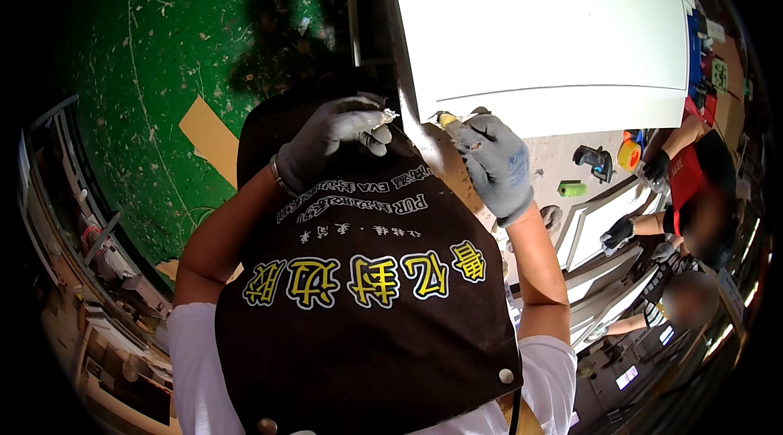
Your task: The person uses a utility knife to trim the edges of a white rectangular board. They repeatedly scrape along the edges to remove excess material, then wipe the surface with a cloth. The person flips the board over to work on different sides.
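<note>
My left hand, in a grey work glove, is held in front of my dark apron, left of the white panel's near corner. Its fingers are pinched together around a small whitish scrap whose kind I cannot make out. At the near edge of the large white panel is my right hand, gloved the same way. The fingers of that hand are closed around a small thing with a yellowish end, mostly hidden by the glove. The two hands are apart.
Green floor with scraps and a cardboard piece lies at left. Right of me are a black tool, an orange tape roll, a green roll and stacked white panels. Two other people work at far right.
</note>
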Demonstrator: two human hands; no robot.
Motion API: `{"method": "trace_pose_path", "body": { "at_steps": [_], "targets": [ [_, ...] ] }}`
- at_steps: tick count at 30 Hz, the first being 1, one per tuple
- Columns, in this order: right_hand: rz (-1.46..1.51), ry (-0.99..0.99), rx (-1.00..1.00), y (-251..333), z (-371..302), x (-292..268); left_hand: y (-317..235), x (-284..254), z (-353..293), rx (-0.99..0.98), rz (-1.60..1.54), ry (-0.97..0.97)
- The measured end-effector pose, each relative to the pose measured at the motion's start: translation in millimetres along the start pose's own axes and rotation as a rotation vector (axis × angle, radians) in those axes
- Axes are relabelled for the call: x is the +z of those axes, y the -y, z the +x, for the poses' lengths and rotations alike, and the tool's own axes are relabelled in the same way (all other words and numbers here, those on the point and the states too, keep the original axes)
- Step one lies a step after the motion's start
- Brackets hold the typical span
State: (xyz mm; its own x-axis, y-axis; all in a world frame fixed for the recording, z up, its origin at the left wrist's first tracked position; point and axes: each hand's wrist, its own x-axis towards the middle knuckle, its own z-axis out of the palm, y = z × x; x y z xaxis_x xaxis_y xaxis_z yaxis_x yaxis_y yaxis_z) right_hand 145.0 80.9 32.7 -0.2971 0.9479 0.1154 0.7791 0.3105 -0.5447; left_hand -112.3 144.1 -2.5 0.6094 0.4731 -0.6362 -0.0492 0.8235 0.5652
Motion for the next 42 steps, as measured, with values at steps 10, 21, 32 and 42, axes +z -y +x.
{"method": "trace_pose_path", "body": {
  "at_steps": [10,21,32,42],
  "targets": [
    [-0.163,0.171,-0.006,6.9,10.6,-6.8,4.9,-3.0,6.0,0.003,-0.009,0.015],
    [0.184,0.139,0.063,-13.0,2.3,-16.6,-0.7,0.0,6.7,-0.004,0.006,0.011],
    [0.008,0.134,0.06,2.2,6.1,-7.4,4.5,-3.0,9.2,0.105,0.169,0.099],
    [0.095,0.389,0.151,18.7,4.6,-20.9,8.7,-9.1,10.5,0.105,0.185,0.117]
  ]
}}
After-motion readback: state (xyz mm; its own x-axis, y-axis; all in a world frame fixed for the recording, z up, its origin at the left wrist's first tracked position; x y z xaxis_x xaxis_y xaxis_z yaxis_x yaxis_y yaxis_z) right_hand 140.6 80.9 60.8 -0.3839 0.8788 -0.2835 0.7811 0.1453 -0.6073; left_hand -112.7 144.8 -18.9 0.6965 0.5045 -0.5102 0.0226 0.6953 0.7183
